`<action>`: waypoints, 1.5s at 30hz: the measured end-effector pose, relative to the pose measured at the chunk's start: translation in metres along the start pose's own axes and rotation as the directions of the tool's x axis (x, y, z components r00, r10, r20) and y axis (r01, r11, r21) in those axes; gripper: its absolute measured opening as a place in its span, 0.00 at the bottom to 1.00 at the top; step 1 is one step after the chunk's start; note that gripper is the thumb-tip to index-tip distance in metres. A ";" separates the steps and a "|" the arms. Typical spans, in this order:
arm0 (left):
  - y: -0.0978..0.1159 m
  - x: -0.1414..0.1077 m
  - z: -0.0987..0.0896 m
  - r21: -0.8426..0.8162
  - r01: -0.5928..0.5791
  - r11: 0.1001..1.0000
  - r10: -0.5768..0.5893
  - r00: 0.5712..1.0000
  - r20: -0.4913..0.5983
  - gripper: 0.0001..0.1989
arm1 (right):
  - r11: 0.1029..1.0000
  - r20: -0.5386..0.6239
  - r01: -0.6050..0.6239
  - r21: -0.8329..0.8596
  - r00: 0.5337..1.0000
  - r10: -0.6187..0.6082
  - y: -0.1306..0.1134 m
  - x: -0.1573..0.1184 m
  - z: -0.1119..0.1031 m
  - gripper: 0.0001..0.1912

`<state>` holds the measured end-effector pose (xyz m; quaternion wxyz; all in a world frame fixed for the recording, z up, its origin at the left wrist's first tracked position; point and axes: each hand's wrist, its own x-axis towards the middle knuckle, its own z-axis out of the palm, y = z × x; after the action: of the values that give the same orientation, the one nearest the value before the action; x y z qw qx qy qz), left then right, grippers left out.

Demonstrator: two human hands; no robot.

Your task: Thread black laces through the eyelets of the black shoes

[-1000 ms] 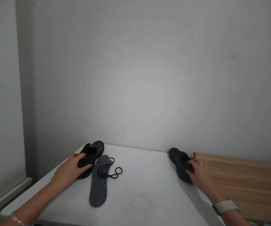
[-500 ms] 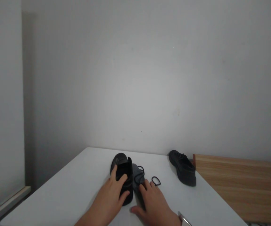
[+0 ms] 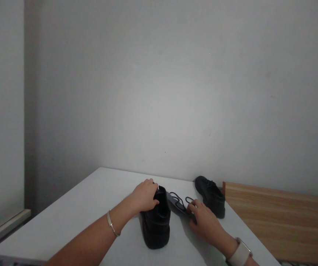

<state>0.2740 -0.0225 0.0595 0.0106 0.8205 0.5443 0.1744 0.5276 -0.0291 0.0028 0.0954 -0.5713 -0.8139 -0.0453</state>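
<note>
A black shoe [image 3: 156, 231] stands on the white table, its heel turned towards me. Over its front part lies my left hand [image 3: 144, 195], fingers curled on the upper and thumb at the opening, closed on the shoe. A flat grey insole [image 3: 173, 202] is just right of the shoe, with a loose black shoelace [image 3: 177, 199] looped over it. My right hand [image 3: 204, 221] pinches the near end of the insole; its fingertips are partly hidden.
Another black shoe [image 3: 211, 195], laced, stands at the table's back right. The white table [image 3: 92, 207] meets a grey wall behind. A wooden board [image 3: 280, 221] is beyond the right edge, and a white panel [image 3: 2, 111] rises at the left.
The left hand has gone from the shoe's opening to its front, and the shoe has turned and come nearer. The right hand has moved right, pulling the insole's near end away from the shoe.
</note>
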 end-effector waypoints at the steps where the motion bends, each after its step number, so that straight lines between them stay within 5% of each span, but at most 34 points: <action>1: -0.003 0.006 0.001 0.005 0.010 1.000 -0.010 1.000 0.020 0.16 | 0.999 0.002 0.001 0.044 1.000 -0.001 0.005 0.000 -0.004 0.14; 6: -0.010 0.026 0.005 -0.071 0.095 0.993 -0.097 0.995 -0.028 0.09 | 0.873 0.080 -0.090 0.479 0.995 0.059 0.036 0.002 -0.024 0.05; 10: -0.016 0.035 0.008 -0.200 0.120 0.973 -0.133 0.990 -0.056 0.06 | 0.550 0.144 -0.167 0.818 0.986 0.085 0.054 -0.006 -0.037 0.06; 14: -0.025 0.037 0.012 -0.351 0.154 0.924 -0.176 0.984 -0.031 0.12 | 0.207 0.140 -0.154 0.966 0.987 0.080 0.059 -0.014 -0.041 0.10; 17: -0.031 0.034 0.020 -0.452 0.171 0.875 -0.190 0.982 0.004 0.15 | 0.100 0.086 -0.099 0.990 0.988 0.127 0.056 -0.013 -0.039 0.14; 21: -0.036 0.030 0.038 -0.636 0.143 0.758 -0.237 0.969 -0.065 0.18 | 0.202 -0.025 -0.003 0.979 0.990 0.136 0.035 -0.007 -0.047 0.18; 25: -0.041 0.030 0.055 -0.794 0.058 0.606 -0.297 0.942 -0.158 0.21 | 0.627 -0.227 0.212 0.750 0.972 -0.057 -0.004 -0.012 -0.062 0.13; 28: -0.044 0.031 0.065 -0.893 0.034 0.448 -0.331 0.935 -0.130 0.21 | 0.827 -0.203 0.321 0.461 0.946 -0.254 -0.032 -0.018 -0.068 0.11; 34: -0.043 0.026 0.068 -0.968 0.013 0.251 -0.379 0.921 -0.086 0.22 | 0.838 -0.035 0.372 0.401 0.920 -0.391 -0.039 -0.009 -0.073 0.15; 45: -0.046 0.018 0.061 -0.990 0.018 0.141 -0.337 0.941 -0.031 0.23 | 0.830 0.217 0.404 0.384 0.834 -0.507 -0.034 0.012 -0.120 0.18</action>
<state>0.2579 0.0230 -0.0020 0.4902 0.5182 0.3921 0.5809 0.5040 -0.0522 0.1240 0.0447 -0.3342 -0.9282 0.1570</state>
